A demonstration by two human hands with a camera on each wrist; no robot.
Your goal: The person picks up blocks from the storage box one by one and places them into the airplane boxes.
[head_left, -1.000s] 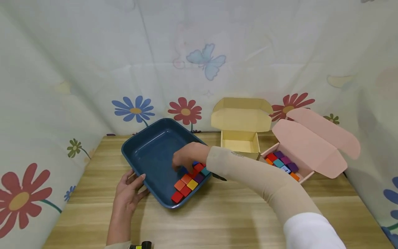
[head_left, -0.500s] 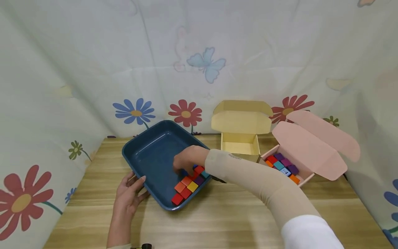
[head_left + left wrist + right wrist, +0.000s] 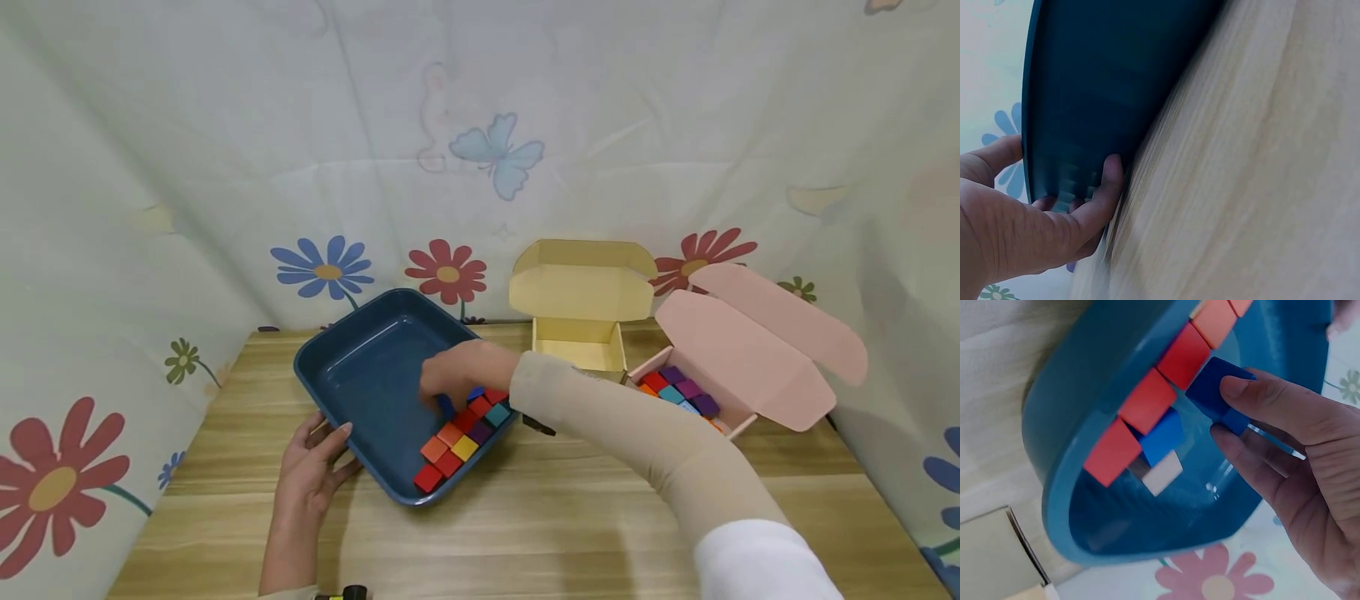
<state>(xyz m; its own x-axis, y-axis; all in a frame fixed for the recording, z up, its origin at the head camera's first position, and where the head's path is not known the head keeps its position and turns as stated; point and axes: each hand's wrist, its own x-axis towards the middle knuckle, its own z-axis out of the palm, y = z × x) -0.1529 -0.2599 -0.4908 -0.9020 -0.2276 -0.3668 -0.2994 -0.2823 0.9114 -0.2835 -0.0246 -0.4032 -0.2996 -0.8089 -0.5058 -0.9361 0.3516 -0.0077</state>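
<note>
A dark blue tray (image 3: pixel 367 392) stands on the table, with rows of coloured cubes (image 3: pixel 448 463) along its right-hand wall. My left hand (image 3: pixel 311 462) holds the tray's left edge, thumb at the rim and fingers against the outer wall (image 3: pixel 1079 125). Over the cubes inside the tray is my right hand (image 3: pixel 468 368). In the right wrist view it pinches a blue cube (image 3: pixel 1213 384) between thumb and fingers, beside a row of red cubes (image 3: pixel 1149 401). Another blue cube (image 3: pixel 1163 434) and a pale cube (image 3: pixel 1163 473) lie by that row.
Behind the tray to the right stands a yellow cardboard box (image 3: pixel 581 329), lid up. A pink cardboard box (image 3: pixel 750 358), also open, holds several coloured cubes (image 3: pixel 678 386); my right forearm partly covers it. A patterned curtain (image 3: pixel 495 75) hangs at the table's back.
My right hand has lifted slightly and shifted right, uncovering red cubes beneath it. The blue cube in its fingers shows more now. My left hand and the tray have stayed in place.
</note>
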